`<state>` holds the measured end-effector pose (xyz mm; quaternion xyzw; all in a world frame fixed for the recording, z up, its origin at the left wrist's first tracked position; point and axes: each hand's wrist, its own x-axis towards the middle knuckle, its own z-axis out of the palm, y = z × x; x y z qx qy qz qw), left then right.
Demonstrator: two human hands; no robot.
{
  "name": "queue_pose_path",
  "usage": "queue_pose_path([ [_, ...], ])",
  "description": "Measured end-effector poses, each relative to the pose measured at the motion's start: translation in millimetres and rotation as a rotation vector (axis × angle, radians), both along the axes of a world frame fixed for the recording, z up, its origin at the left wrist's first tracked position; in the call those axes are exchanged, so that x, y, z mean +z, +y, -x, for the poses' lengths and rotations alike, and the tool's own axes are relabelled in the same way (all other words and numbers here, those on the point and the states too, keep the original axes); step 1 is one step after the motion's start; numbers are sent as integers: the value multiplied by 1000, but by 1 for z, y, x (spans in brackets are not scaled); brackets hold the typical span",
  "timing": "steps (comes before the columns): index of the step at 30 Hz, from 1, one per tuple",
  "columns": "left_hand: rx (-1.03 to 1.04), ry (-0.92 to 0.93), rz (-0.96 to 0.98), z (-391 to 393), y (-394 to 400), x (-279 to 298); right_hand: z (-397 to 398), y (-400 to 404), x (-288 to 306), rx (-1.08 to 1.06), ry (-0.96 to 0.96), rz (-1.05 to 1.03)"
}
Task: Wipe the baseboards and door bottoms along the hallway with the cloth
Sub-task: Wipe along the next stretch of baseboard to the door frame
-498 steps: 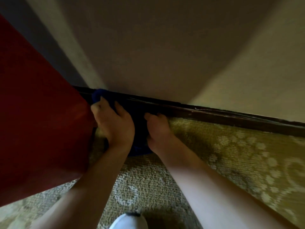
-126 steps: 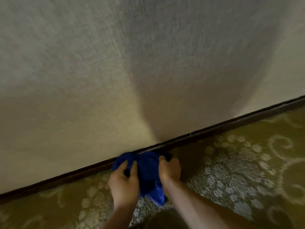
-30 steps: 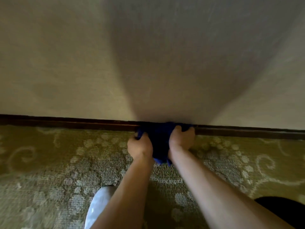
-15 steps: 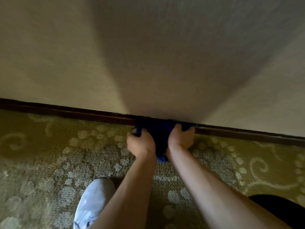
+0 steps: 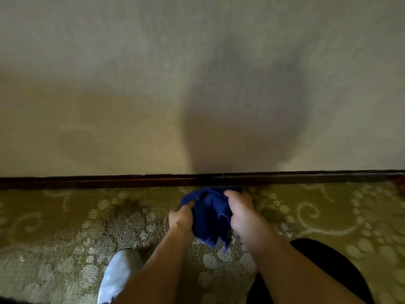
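The blue cloth (image 5: 210, 213) is bunched low over the carpet (image 5: 65, 227), its top edge just below the dark baseboard (image 5: 109, 182). The left hand (image 5: 182, 218) grips its left side with curled fingers, and the right hand (image 5: 240, 210) clutches its right side from above. A loose corner hangs between the forearms. A white shoe (image 5: 119, 275) stands on the carpet at lower left, under a pale wall (image 5: 131, 84)
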<state>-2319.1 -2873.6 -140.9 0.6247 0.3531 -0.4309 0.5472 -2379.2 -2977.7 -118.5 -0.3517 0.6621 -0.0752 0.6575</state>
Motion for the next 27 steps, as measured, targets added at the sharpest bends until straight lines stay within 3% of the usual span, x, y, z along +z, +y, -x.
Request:
queue_pose_path([
  [3, 11, 27, 75, 17, -10, 16, 16, -18, 25, 15, 62, -100],
  [8, 72, -213, 44, 23, -22, 55, 25, -23, 46, 152, -5, -147],
  [11, 149, -306, -4, 16, -41, 55, 12, -32, 26, 35, -41, -139],
  [14, 253, -274, -18, 0, -65, 30, -9, -53, -4, 4, -107, -97],
  [19, 304, -145, 142, 7, -70, 2, -17, -48, -25, 271, -63, -119],
  [21, 311, -116, 149, 11, -63, 6, -18, -39, -15, 275, -56, -121],
  [23, 251, -140, 44, 10, -65, 10, -17, -42, 3, 212, -31, -100],
  [27, 54, -234, -345, 14, -88, 13, 10, -61, 4, 145, 86, -99],
])
